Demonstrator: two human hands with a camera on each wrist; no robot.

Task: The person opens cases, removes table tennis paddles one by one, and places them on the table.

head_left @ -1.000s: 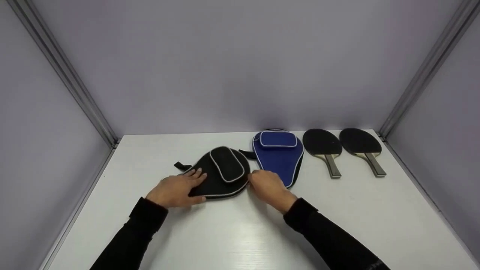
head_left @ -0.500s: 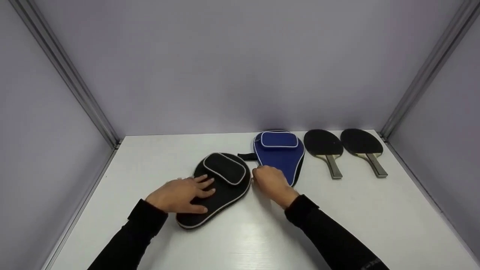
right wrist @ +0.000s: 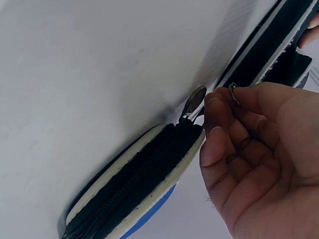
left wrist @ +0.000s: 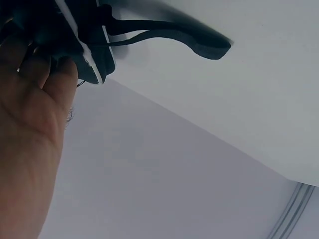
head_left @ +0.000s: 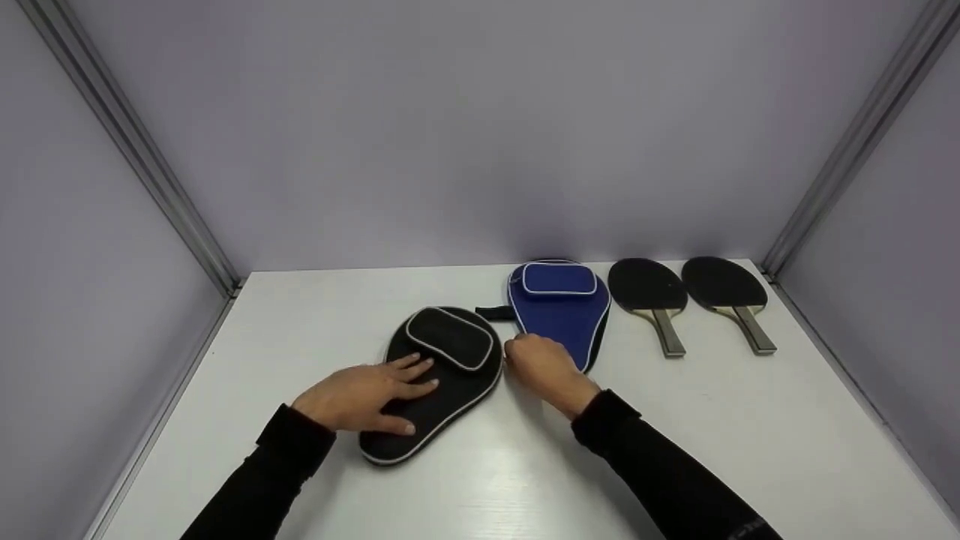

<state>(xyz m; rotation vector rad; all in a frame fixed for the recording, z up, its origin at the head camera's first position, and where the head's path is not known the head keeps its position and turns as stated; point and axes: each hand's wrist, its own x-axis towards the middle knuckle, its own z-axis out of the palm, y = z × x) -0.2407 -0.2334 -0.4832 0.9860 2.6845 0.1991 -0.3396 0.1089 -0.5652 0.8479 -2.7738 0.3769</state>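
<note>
I am logging matt cloth on the black case [head_left: 459, 384] and blue case [head_left: 559, 315]; the latter's zip pull [right wrist: 194, 102] is showing glossy metal. Left paddle [head_left: 647, 284] and right paddle [head_left: 724, 283] are presenting matt faces; smooth table [head_left: 480, 487] is gleaming.

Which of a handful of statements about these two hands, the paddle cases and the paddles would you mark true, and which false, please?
1. The left hand rests on the black paddle case with its fingers straight. True.
2. The right hand is lying flat on the blue case. False: its fingers are curled, pinching a small metal zipper pull at the black case's edge.
3. Two table tennis paddles lie to the right of the blue paddle case. True.
4. Both of those paddles show red faces upward. False: both faces are black.
5. The blue case has a white-edged pocket at its wide end. True.
</note>
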